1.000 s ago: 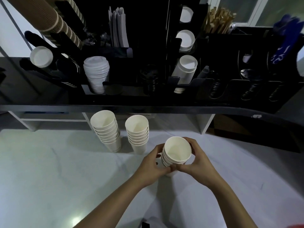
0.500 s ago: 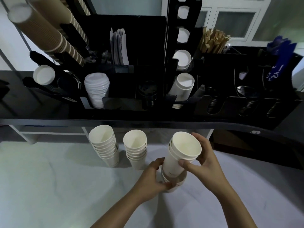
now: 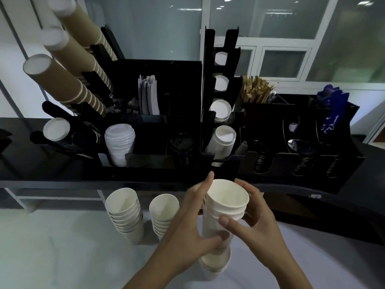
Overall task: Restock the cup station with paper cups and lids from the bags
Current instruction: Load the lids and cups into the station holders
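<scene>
Several nested cups sit in both hands, lifted partly out of the lower stack that stays on the table. The right hand wraps the upper rims, thumb across the front; the left hand clasps the side lower down, fingers extended up the wall. The bundle's long axis runs near upright, mouth tilted toward the rack, which lies straight ahead and above the grip; the right hand is nearer it. Compared with half a second ago, the bundle has risen further clear and the left hand has moved up from the base stack. Two more stacks stand left of the grip.
</scene>
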A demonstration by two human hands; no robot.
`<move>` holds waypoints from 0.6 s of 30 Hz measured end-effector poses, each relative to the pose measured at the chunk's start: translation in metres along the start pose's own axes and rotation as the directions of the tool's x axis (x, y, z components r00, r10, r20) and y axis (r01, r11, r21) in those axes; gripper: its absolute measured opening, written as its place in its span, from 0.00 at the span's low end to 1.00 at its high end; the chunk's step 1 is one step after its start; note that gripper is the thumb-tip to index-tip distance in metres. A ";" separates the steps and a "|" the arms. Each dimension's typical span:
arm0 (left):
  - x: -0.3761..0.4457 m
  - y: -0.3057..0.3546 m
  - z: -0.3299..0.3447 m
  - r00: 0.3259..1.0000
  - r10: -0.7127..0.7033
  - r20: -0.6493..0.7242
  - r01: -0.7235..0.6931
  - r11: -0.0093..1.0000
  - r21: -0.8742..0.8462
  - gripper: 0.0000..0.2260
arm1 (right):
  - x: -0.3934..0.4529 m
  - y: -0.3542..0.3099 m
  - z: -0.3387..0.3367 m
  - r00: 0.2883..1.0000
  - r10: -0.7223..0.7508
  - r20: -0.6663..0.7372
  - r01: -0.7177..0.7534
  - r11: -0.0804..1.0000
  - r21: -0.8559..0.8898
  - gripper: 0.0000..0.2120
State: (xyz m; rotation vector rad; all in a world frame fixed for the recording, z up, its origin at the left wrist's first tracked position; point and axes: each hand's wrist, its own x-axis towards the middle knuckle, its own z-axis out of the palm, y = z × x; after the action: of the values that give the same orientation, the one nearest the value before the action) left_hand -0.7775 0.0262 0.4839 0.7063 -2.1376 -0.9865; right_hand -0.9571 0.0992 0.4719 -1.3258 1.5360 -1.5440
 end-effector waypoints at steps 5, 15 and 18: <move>0.019 0.012 -0.009 0.992 0.086 -0.092 -0.084 0.996 0.030 0.35 | 0.006 -0.015 -0.003 0.998 -0.065 -0.014 0.066 0.996 0.065 0.44; 0.063 0.046 -0.025 0.978 -0.014 -0.207 -0.056 0.943 -0.327 0.34 | 0.008 -0.027 -0.011 0.992 -0.100 -0.077 0.108 0.987 0.117 0.36; 0.076 0.050 -0.028 0.964 0.061 -0.257 -0.102 0.984 -0.148 0.34 | 0.014 -0.037 -0.016 0.965 -0.139 -0.221 0.178 0.970 0.166 0.33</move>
State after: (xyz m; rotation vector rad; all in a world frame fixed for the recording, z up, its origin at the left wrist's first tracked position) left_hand -0.8137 -0.0114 0.5638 0.6235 -1.8302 -0.9574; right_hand -0.9675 0.0988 0.5129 -1.2394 1.3934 -1.9295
